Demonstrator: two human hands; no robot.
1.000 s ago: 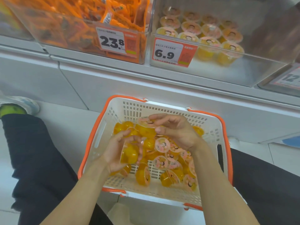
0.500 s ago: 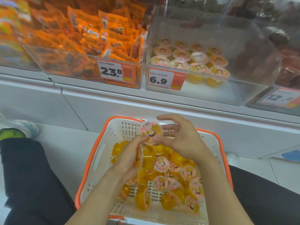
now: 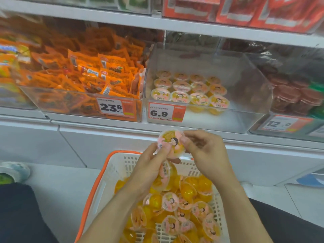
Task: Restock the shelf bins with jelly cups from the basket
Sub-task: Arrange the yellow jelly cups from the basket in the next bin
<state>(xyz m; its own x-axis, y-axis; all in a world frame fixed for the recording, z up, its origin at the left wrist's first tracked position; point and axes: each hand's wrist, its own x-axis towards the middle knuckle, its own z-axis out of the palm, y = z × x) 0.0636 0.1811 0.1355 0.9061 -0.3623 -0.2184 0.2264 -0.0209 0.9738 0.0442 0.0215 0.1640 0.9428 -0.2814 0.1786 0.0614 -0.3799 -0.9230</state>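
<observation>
Orange snack packets (image 3: pixel 91 76) fill the left bin behind a 23.8 price tag (image 3: pixel 112 107); red boxes (image 3: pixel 263 9) line the upper shelf; a shoe (image 3: pixel 14 171) rests on the floor, far left.

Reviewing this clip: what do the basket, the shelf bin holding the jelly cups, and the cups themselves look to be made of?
Basket: matte white moulded plastic, judging by its slotted walls, with an orange rim.
Shelf bin: clear glossy plastic, likely acrylic; contents show through and the walls reflect.
Jelly cups: thin clear plastic with printed film lids, apparently.
</observation>
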